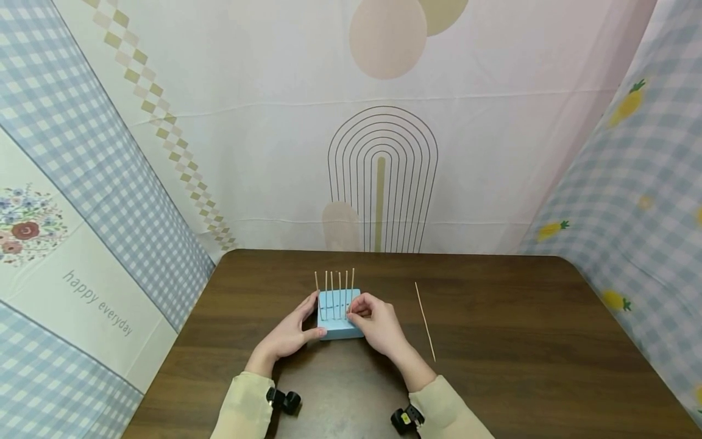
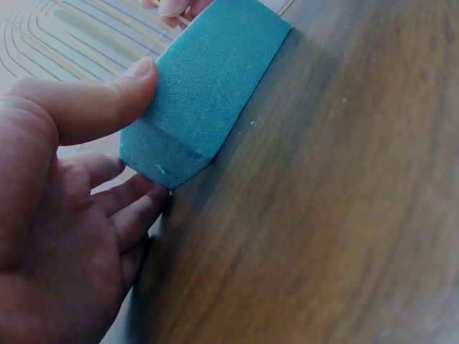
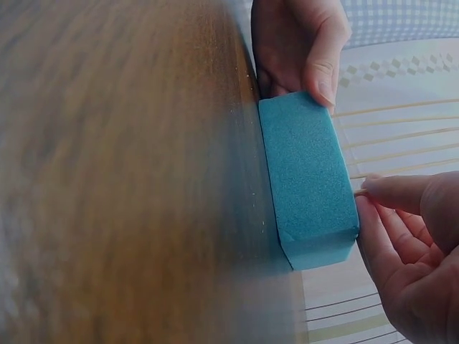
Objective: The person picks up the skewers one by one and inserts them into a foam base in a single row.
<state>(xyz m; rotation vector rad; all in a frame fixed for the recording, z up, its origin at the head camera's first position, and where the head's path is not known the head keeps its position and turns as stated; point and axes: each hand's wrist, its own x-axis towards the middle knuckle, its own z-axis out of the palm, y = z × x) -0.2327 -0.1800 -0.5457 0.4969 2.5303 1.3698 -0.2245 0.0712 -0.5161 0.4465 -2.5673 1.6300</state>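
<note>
A light-blue foam block (image 1: 341, 333) lies on the table, with several thin wooden sticks (image 1: 332, 286) standing in a row in its top. My left hand (image 1: 289, 334) grips the block's left end; in the left wrist view its thumb (image 2: 129, 100) lies on the front face and the fingers bend round the end. At the block's right side, my right hand (image 1: 379, 322) pinches the rightmost stick (image 1: 353, 281) low down, between thumb and forefinger. The right wrist view shows those fingertips (image 3: 374, 188) close against the block's top face. The stick's lower tip is hidden.
One loose wooden stick (image 1: 425, 320) lies on the brown table (image 1: 510, 341) to the right of my right hand. Patterned cloth (image 1: 263, 152) hangs behind the table and at both sides. Each wrist carries a small black camera (image 1: 284, 400).
</note>
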